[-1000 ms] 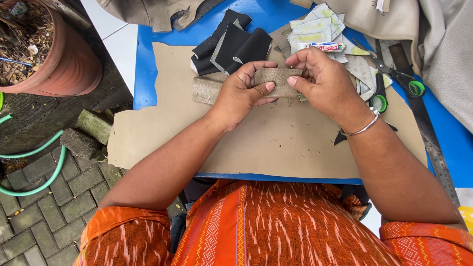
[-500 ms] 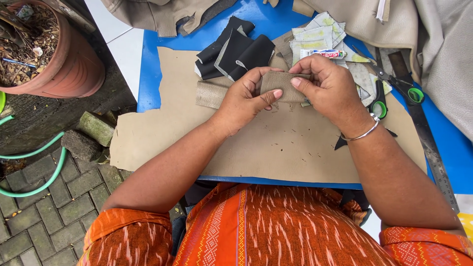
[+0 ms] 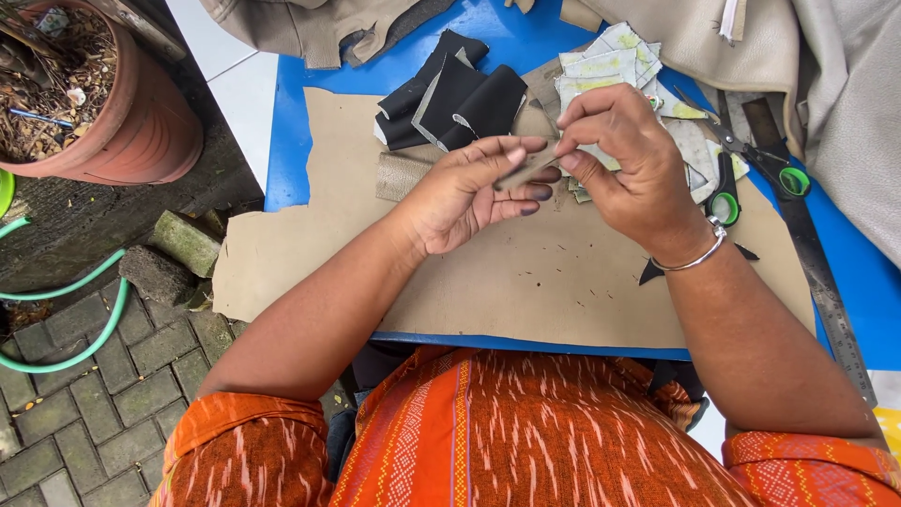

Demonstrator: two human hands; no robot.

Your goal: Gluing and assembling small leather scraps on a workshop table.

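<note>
A blue surface [image 3: 300, 141] is carrying a large tan sheet [image 3: 526, 282], with black folded pieces [image 3: 460, 99] and green-handled scissors [image 3: 727, 192] lying toward its far edge. Above the sheet, the left hand [image 3: 465, 192] and right hand [image 3: 629, 169] are both pinching a small tan strip [image 3: 527, 169], holding it between their fingertips, raised off the sheet.

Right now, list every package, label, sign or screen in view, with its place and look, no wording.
Printed paper scraps: heap at the table's far side behind the right hand; irregular pieces, white with yellow-green patches.
Small wrapper: lies in the terracotta pot, top left; pale, crumpled.
No signs or screens.
</note>
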